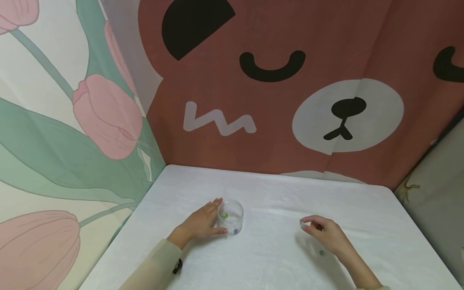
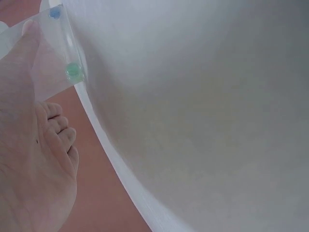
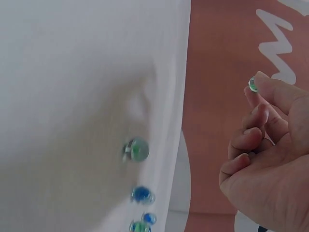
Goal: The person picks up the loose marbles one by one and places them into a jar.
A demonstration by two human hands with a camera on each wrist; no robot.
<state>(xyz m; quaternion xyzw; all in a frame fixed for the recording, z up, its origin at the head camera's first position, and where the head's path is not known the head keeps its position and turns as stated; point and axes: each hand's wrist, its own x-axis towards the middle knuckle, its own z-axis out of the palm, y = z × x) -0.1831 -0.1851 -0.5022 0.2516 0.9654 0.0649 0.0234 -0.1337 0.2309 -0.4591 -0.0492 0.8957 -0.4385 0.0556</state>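
1. Gripping the clear cup [image 1: 232, 223] on the white table [image 1: 272, 257] with the left hand [image 1: 201, 222].
2. Enclosing a green marble [image 2: 73, 71] and a blue marble [image 2: 55, 13] inside.
3. Pinching another green marble [image 3: 252, 84] with the right hand [image 1: 326, 233], outside the cup, above loose marbles [image 3: 139, 149].

Behind the white desk [image 1: 268, 262] hangs a brown curtain [image 1: 272, 149] printed with a bear's face [image 1: 380, 117] with dark closed eyes [image 1: 272, 75]. The left curtain [image 1: 40, 86] shows pink tulips [image 1: 108, 117] and green leaves [image 1: 54, 161]; a greyish curtain [image 1: 438, 189] hangs at the right.
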